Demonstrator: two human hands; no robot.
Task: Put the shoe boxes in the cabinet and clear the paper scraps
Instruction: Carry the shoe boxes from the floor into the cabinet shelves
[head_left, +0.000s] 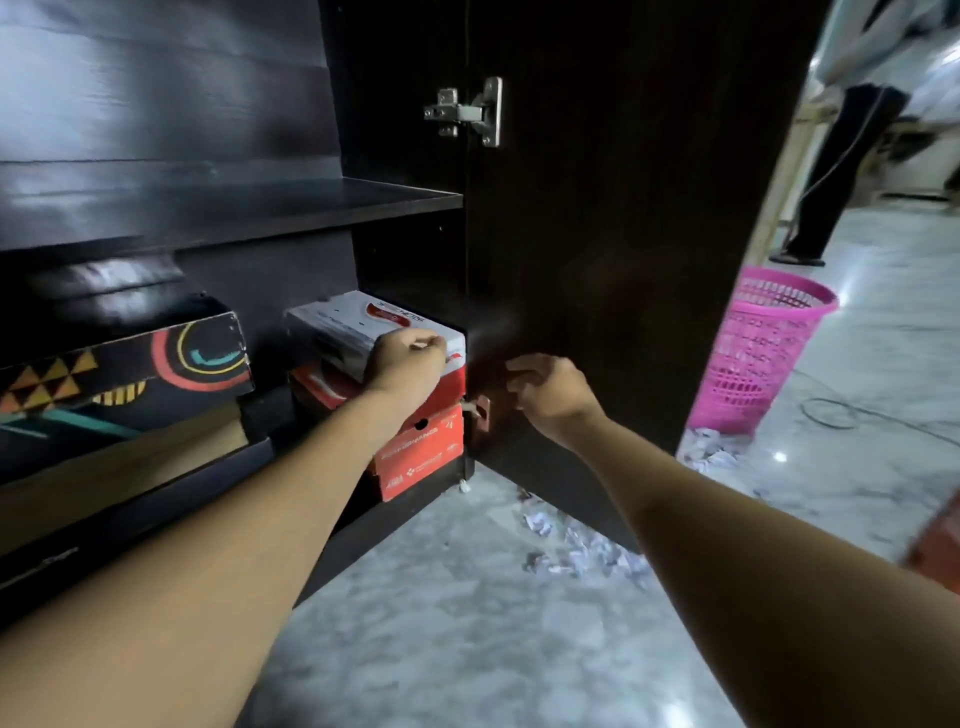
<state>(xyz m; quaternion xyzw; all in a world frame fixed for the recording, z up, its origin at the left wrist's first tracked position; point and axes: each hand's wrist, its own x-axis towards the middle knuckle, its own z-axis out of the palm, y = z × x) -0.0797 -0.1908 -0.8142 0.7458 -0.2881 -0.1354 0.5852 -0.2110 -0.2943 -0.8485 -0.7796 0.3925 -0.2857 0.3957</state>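
A white and red shoe box (343, 325) lies on top of an orange-red shoe box (423, 457) in the bottom right compartment of the dark cabinet (260, 208). My left hand (405, 364) rests against the front end of the top box, fingers curled. My right hand (545, 395) hovers just right of the boxes, in front of the open cabinet door (623, 234), fingers loosely curled and holding nothing. A black patterned shoe box (124, 369) sits in the left compartment. Crumpled paper scraps (582, 551) lie on the floor below the door.
A pink plastic mesh basket (758, 353) stands on the marble floor right of the door, with more paper scraps (711, 452) at its base. A person's legs (831, 182) stand at the far right. A cable (831, 415) lies on the floor.
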